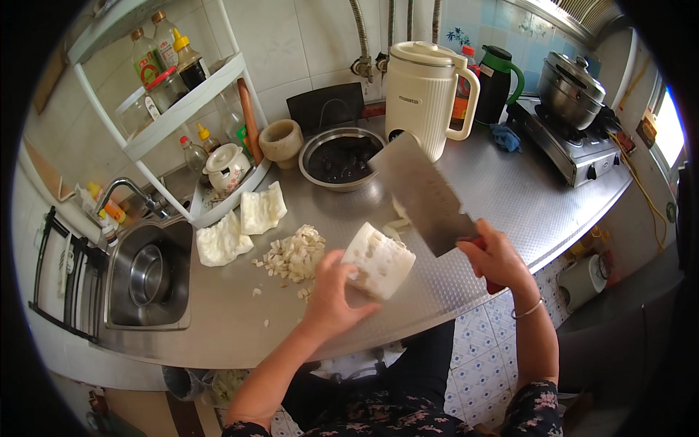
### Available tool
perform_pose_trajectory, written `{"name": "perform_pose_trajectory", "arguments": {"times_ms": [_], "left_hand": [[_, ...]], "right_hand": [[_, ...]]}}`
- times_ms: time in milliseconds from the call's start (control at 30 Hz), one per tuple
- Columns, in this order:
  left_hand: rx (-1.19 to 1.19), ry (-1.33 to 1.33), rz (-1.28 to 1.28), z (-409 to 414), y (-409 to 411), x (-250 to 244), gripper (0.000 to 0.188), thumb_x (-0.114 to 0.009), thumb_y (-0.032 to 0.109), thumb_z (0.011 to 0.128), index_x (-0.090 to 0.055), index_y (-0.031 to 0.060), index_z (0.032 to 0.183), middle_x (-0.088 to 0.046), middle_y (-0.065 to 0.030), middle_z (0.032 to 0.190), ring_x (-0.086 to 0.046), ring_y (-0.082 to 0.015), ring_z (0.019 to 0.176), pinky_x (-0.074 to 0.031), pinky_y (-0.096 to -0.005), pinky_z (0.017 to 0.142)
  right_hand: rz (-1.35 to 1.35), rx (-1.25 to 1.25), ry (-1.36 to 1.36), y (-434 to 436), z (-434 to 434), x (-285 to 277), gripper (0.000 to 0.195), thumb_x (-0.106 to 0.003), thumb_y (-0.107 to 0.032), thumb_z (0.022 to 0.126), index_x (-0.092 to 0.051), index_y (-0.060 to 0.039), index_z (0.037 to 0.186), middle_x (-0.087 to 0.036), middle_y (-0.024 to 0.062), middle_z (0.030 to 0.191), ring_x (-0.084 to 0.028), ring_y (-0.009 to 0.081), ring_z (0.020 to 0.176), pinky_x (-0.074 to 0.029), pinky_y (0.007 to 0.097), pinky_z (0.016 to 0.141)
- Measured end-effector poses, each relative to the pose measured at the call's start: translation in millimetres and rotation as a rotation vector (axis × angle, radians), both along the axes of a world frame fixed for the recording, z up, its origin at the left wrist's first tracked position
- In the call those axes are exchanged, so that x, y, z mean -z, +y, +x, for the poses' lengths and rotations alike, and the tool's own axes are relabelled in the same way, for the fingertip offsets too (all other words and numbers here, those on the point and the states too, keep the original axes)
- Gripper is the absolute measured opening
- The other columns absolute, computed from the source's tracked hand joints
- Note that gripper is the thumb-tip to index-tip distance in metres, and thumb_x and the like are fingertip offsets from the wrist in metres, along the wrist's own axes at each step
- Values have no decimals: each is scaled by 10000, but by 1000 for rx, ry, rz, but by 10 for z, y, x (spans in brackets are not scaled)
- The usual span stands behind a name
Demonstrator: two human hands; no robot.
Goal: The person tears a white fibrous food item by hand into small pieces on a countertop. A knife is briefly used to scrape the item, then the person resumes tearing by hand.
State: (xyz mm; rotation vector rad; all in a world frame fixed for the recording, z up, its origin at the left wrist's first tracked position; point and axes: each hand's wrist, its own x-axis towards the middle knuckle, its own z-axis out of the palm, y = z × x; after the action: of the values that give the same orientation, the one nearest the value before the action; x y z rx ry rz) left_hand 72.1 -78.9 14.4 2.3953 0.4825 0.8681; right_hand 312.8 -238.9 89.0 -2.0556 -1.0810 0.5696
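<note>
My right hand (pixel 494 254) grips the red handle of a broad steel cleaver (pixel 423 194), its blade raised above the counter and angled up to the left. At its left side, a thick white block (pixel 380 262), which looks like winter melon, is held by my left hand (pixel 336 295), fingers and thumb spread around it. The block's upper face is pitted. Pale slices (pixel 397 224) lie behind it, partly hidden by the blade. Left of the block is a heap of small pale pieces (pixel 297 254); whether they are seeds or chopped bits I cannot tell.
Two spongy white chunks (pixel 229 238) lie beside a white corner rack (pixel 185 128). Behind are a steel bowl of dark soaked food (pixel 341 158), a stone mortar (pixel 281 143) and a cream jug blender (pixel 420 93). A sink (pixel 183 295) is left, a gas stove (pixel 573 142) right.
</note>
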Motion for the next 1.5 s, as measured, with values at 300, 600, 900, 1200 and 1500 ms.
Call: {"name": "perform_pose_trajectory", "arguments": {"times_ms": [300, 600, 900, 1200, 1500], "left_hand": [[149, 265, -887, 426, 775, -114, 670, -725, 152, 757, -358, 17, 1301, -506, -142, 1184, -512, -195, 1045, -438, -339, 885], [263, 161, -1100, 554, 694, 37, 458, -670, 49, 718, -464, 28, 1126, -574, -91, 1026, -566, -175, 933, -467, -327, 844], [118, -893, -1704, -184, 644, -239, 539, -610, 318, 670, -536, 48, 1131, -585, -122, 997, -574, -280, 864, -470, -471, 744], [249, -1195, -1660, -906, 848, -163, 657, -587, 244, 704, -410, 58, 1309, -404, -164, 1355, -388, -399, 1238, -294, -604, 1010], [194, -1182, -1399, -1122, 1214, 77, 638, -614, 296, 811, -354, 91, 1357, -419, -79, 1363, -383, -284, 1264, -288, -491, 1055]], "right_hand": [[255, 504, 336, -518, 682, 481, 167, -611, -67, 775, -514, 1, 893, -525, 51, 611, -507, 107, 461, -443, 234, 411], [143, 514, 350, -447, 1174, 832, 171, -584, -108, 779, -523, 35, 850, -548, 74, 634, -550, 152, 517, -462, 282, 477], [-543, 414, -584, -290, 959, 532, 371, -638, -321, 753, -629, 23, 893, -653, 211, 887, -641, 353, 804, -512, 398, 746], [-74, -207, -502, 533, -113, 418, 252, -608, -233, 824, -609, -20, 958, -599, 132, 995, -594, 309, 900, -493, 378, 787], [-234, -329, -652, 1346, -220, 850, 248, -549, -142, 756, -569, 17, 945, -590, 206, 943, -579, 376, 889, -472, 430, 814]]}}
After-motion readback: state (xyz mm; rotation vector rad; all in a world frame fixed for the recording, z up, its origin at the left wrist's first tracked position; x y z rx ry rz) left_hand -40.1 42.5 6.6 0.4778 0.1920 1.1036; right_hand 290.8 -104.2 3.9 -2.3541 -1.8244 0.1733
